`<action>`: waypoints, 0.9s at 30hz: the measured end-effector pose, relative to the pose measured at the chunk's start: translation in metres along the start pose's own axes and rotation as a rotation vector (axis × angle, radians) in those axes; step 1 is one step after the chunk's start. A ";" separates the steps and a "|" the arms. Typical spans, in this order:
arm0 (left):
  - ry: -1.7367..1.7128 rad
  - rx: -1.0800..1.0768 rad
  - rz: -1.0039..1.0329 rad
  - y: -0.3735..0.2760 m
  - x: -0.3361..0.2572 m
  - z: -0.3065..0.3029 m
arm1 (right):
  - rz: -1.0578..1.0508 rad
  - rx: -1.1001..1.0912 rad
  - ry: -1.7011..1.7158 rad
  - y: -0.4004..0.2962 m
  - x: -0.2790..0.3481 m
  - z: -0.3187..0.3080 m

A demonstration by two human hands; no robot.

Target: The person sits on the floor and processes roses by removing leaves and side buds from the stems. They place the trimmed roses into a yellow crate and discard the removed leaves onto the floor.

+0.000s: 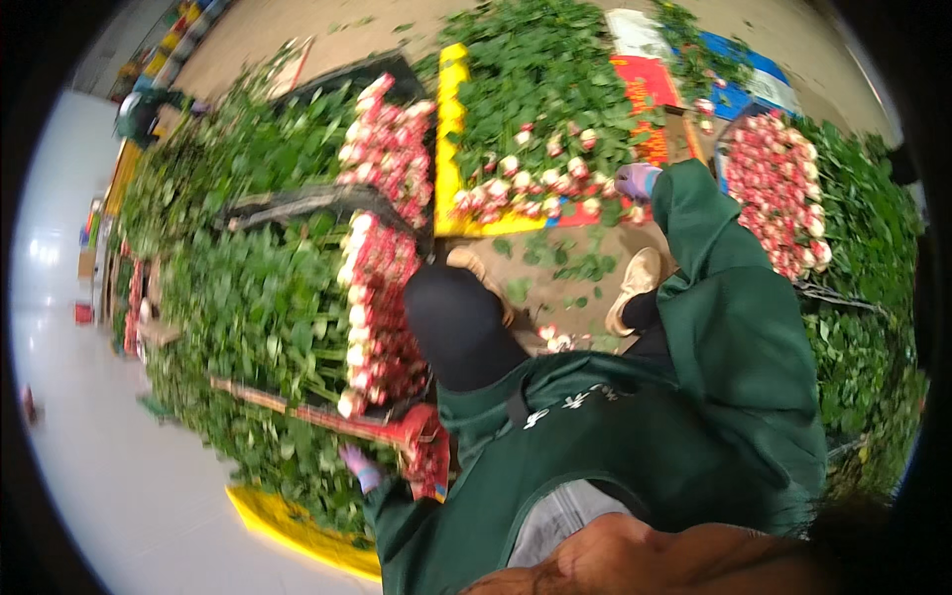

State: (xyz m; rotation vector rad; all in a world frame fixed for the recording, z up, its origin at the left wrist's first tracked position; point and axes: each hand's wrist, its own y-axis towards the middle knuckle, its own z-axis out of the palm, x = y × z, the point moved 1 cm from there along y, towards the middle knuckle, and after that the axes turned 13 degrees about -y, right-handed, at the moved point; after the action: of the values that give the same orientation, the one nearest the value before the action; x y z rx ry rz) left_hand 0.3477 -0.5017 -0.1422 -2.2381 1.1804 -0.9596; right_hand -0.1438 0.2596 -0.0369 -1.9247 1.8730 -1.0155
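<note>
My left hand (358,465), in a light purple glove, reaches out at the left over leafy rose stems (320,468); blur hides whether its fingers hold any. Close to it, a red-edged divider (320,418) separates these stems from the neighbouring stack. My right hand (636,181), gloved the same, is by the right end of loose pink-and-white roses (550,182). Their heads point towards me and the foliage (535,74) spreads away. Whether that hand grips a stem cannot be made out. The loose roses lie on sheeting with a yellow border (451,141).
Stacked roses (383,305) fill racks on my left, parted by a dark divider (312,201). More rose heads (773,190) are packed at the right. Fallen leaves (550,253) litter the floor around my shoes (638,279). Another person (141,117) bends at the far left.
</note>
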 end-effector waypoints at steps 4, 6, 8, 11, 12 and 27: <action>-1.357 -0.645 -0.399 -0.053 -0.019 -0.034 | 0.201 -0.155 0.077 0.045 -0.121 -0.020; -1.216 -0.937 -0.456 -0.114 -0.067 -0.118 | 0.265 -0.252 0.115 0.084 -0.169 -0.004; -0.960 -1.305 -0.189 -0.142 -0.114 -0.230 | 0.128 -0.485 -0.436 0.113 -0.268 0.029; -1.067 -1.609 0.367 -0.182 -0.188 -0.352 | 0.178 -0.460 -0.392 0.158 -0.246 0.039; -1.186 -1.535 0.495 -0.205 -0.232 -0.395 | 0.249 -0.401 -0.237 0.166 -0.217 0.033; -1.340 -1.037 1.127 -0.129 -0.480 -0.454 | 0.566 -0.407 0.307 0.306 -0.114 -0.034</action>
State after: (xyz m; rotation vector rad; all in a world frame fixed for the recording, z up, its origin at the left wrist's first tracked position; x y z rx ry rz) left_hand -0.1104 -0.0542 0.0639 -1.4563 1.8045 1.5868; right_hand -0.3899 0.3386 -0.2386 -1.3017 2.7560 -0.8182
